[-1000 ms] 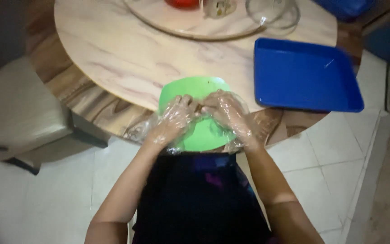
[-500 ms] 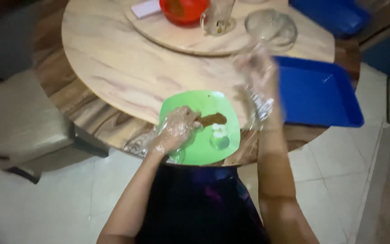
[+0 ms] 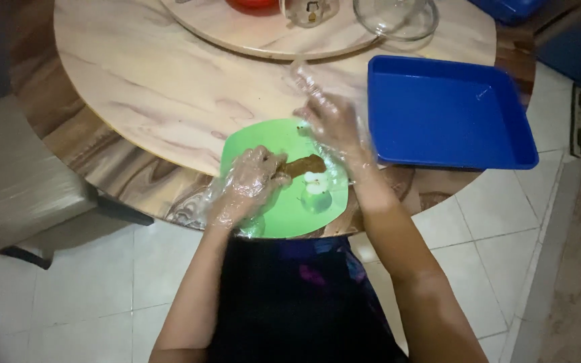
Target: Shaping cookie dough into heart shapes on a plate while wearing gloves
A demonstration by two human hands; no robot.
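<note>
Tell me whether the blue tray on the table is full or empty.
Empty, as far as the view shows: the blue tray has a bare blue floor inside its rim, with only light glare. It lies beside the green board.

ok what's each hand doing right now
left hand: closed on the brown strip on the green plastic board
right hand: open, holding nothing

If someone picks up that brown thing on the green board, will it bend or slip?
The brown piece looks long and thin, so it would probably droop if lifted by one end. The left hand touching it wears a loose clear plastic glove, which may make the grip slippery. It lies flat on the green board, so it seems unlikely to roll.
</note>
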